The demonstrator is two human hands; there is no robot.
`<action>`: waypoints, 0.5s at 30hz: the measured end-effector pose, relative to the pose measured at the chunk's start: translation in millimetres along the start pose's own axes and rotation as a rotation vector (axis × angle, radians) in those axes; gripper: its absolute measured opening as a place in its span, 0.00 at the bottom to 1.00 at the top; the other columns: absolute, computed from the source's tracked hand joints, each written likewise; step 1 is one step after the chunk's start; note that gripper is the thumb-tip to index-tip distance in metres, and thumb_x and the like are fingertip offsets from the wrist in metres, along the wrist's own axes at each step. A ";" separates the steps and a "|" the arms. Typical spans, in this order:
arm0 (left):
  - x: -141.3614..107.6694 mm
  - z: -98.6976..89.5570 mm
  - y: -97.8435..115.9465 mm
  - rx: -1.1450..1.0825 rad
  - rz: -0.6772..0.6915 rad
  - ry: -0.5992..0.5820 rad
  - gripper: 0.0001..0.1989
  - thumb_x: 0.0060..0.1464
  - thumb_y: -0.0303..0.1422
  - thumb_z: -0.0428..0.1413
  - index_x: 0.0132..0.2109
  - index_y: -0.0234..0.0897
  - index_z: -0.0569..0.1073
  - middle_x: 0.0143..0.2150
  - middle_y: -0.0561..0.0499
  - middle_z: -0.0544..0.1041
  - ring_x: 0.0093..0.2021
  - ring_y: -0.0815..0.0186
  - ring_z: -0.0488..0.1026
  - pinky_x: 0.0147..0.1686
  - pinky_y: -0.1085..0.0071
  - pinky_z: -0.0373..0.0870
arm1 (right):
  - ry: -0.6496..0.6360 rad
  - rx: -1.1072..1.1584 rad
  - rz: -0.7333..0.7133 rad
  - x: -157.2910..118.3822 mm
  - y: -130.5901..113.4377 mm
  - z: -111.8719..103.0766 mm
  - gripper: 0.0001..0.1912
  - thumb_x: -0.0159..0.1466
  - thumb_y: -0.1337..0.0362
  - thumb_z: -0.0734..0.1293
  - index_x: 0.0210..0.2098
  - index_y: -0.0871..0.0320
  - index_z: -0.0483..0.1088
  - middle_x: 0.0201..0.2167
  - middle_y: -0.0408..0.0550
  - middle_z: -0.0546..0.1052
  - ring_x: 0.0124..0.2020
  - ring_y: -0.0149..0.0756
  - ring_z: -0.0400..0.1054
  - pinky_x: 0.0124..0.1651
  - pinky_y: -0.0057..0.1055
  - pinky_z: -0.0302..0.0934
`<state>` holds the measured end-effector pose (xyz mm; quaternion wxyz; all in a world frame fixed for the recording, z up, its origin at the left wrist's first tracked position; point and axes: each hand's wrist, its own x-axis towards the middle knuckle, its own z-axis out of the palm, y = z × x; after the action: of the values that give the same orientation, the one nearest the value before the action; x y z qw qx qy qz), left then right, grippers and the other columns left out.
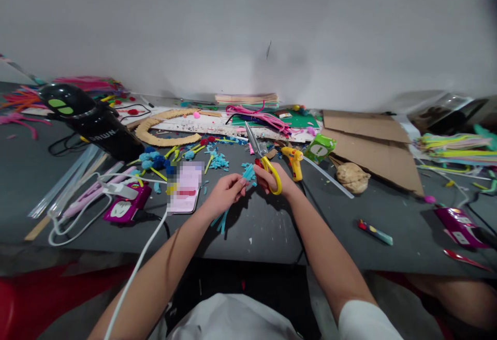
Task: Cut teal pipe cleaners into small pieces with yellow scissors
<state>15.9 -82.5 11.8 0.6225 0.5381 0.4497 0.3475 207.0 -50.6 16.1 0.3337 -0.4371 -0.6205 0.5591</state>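
My left hand [229,192] is closed round a bundle of light blue pipe cleaners [222,222], whose long ends hang below the palm. Their short ends [249,172] stick out between my two hands. In my right hand [273,178] is a pair of scissors [267,162] with yellow and red handles, blades pointing up and away from me. The fingertips of that hand are close to the blue ends; whether they touch is unclear. A pile of short light blue cut pieces [218,160] lies on the table just beyond my left hand.
Left of my hands lie a phone [185,190], a purple power strip [128,203] and a black bottle [93,122]. A yellow glue gun [294,162], green box [320,148], cardboard [373,148] and a utility-knife-like object [375,232] are on the right. A white cable crosses near my left forearm.
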 end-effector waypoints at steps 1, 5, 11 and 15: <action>1.4 -0.2 -0.7 0.008 0.014 0.006 0.19 0.58 0.47 0.54 0.32 0.34 0.68 0.24 0.56 0.67 0.20 0.77 0.59 0.20 0.78 0.54 | 0.006 -0.008 -0.004 -0.1 0.4 1.1 0.25 0.62 0.45 0.65 0.21 0.55 0.57 0.12 0.35 0.61 0.11 0.26 0.58 0.13 0.23 0.52; 4.8 2.4 -1.0 0.054 0.045 -0.012 0.19 0.59 0.47 0.53 0.31 0.33 0.68 0.25 0.55 0.67 0.20 0.76 0.58 0.20 0.78 0.53 | 0.059 -0.024 -0.030 1.0 0.9 9.0 0.22 0.60 0.46 0.68 0.22 0.56 0.60 0.12 0.35 0.62 0.11 0.26 0.58 0.13 0.23 0.51; 4.9 7.2 3.0 0.127 0.056 -0.053 0.20 0.60 0.46 0.52 0.30 0.33 0.69 0.24 0.54 0.67 0.21 0.75 0.58 0.21 0.76 0.54 | 0.112 -0.016 -0.042 2.5 0.2 15.6 0.22 0.60 0.46 0.67 0.22 0.56 0.60 0.11 0.37 0.64 0.10 0.27 0.59 0.13 0.23 0.53; 5.1 5.7 2.6 0.143 0.055 -0.069 0.18 0.60 0.45 0.52 0.33 0.32 0.71 0.25 0.54 0.69 0.21 0.74 0.59 0.22 0.76 0.55 | 0.119 0.009 -0.007 1.9 -3.4 15.5 0.22 0.57 0.46 0.68 0.23 0.56 0.61 0.13 0.38 0.67 0.11 0.26 0.59 0.13 0.23 0.53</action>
<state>23.2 -79.4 13.6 0.5877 0.6049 0.4370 0.3128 191.7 -55.1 17.0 0.3741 -0.4657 -0.5986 0.5338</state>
